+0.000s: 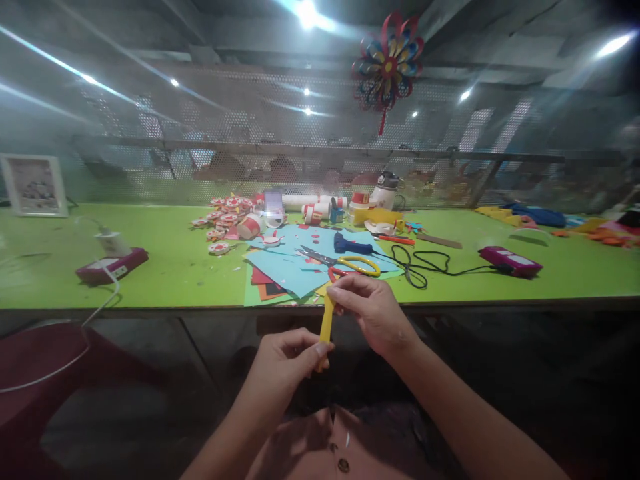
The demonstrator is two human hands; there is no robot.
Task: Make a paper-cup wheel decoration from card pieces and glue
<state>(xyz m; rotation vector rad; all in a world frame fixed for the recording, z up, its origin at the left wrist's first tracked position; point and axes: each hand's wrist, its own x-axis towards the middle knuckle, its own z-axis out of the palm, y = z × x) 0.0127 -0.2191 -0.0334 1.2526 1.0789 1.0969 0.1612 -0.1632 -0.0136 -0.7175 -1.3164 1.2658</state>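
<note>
A narrow yellow paper strip (327,325) is held upright between my two hands, just in front of the green table's near edge (150,297). My left hand (285,363) pinches the strip's lower end with thumb and fingers closed. My right hand (367,310) pinches its upper end, fingers curled. On the table right behind my hands lie scissors with yellow and red handles (345,265) on a stack of blue, red and orange paper sheets (287,270).
A blue glue gun (351,246) with a black cord (425,263) lies past the scissors. Small round red-and-white paper pieces (225,217), tape rolls (315,212) and a bottle (385,190) crowd the back. Magenta boxes (113,265) (510,260) sit left and right. A paper pinwheel (387,63) hangs above.
</note>
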